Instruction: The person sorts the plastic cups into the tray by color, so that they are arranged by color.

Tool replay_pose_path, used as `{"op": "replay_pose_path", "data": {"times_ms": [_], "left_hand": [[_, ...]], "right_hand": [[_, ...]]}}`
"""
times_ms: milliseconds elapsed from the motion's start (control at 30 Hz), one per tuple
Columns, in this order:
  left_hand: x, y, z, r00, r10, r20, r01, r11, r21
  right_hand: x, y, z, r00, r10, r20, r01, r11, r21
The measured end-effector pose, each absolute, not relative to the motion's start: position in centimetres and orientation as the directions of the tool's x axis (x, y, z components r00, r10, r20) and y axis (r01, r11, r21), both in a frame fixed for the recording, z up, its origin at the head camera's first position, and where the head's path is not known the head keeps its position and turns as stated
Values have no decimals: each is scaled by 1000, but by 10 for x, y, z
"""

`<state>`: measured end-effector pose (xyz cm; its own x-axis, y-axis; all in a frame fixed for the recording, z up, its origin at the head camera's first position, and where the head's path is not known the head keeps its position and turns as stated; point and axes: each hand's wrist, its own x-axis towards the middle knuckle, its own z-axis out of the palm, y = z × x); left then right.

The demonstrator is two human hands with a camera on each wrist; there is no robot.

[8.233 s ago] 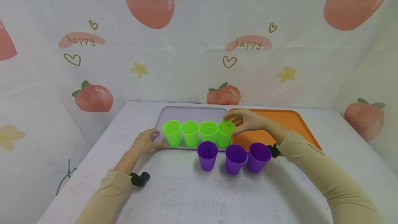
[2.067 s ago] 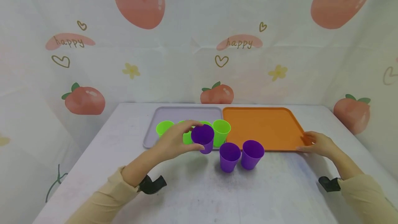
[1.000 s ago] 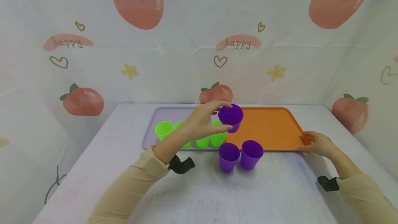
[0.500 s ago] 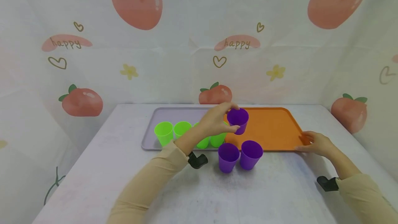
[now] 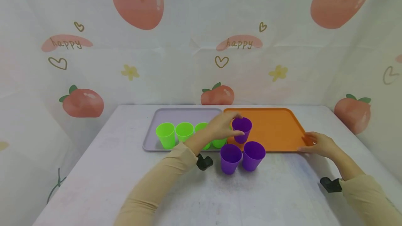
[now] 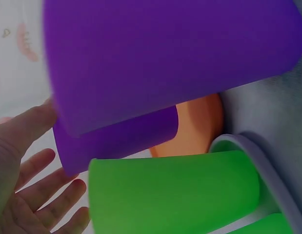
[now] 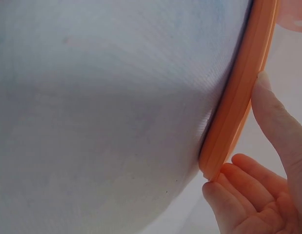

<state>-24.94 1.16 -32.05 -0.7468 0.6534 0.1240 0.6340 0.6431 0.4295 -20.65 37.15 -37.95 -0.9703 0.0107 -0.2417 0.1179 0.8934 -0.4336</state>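
My left hand (image 5: 221,126) holds a purple cup (image 5: 242,136) by its sides near the rim, upright over the front left part of the orange tray (image 5: 273,128). I cannot tell whether its base touches the tray. In the left wrist view that held cup (image 6: 119,141) is partly hidden behind a nearer purple cup (image 6: 165,58). Two more purple cups, one left (image 5: 230,159) and one right (image 5: 253,156), stand on the table before the trays. My right hand (image 5: 320,144) grips the orange tray's front right corner, thumb and fingers on its edge (image 7: 233,112).
Several green cups (image 5: 165,137) stand in a row along the front of the pale purple tray (image 5: 176,113), which adjoins the orange tray on the left. My left forearm and hand cover parts of them. A printed cloth (image 5: 176,62) hangs behind the white table (image 5: 103,170).
My left hand has carried one purple cup from the table front, rightward past the green cups, then lowered it over the orange tray. My right hand has moved from the green cups to the tray corner.
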Motion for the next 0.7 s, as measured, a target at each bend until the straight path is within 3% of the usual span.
{"op": "replay_pose_path", "data": {"times_ms": [700], "left_hand": [[-249, 20, -334, -757, 647, 86, 629, 688, 363]], "right_hand": [[-207, 374, -381, -972, 1, -234, 103, 900, -423]]}}
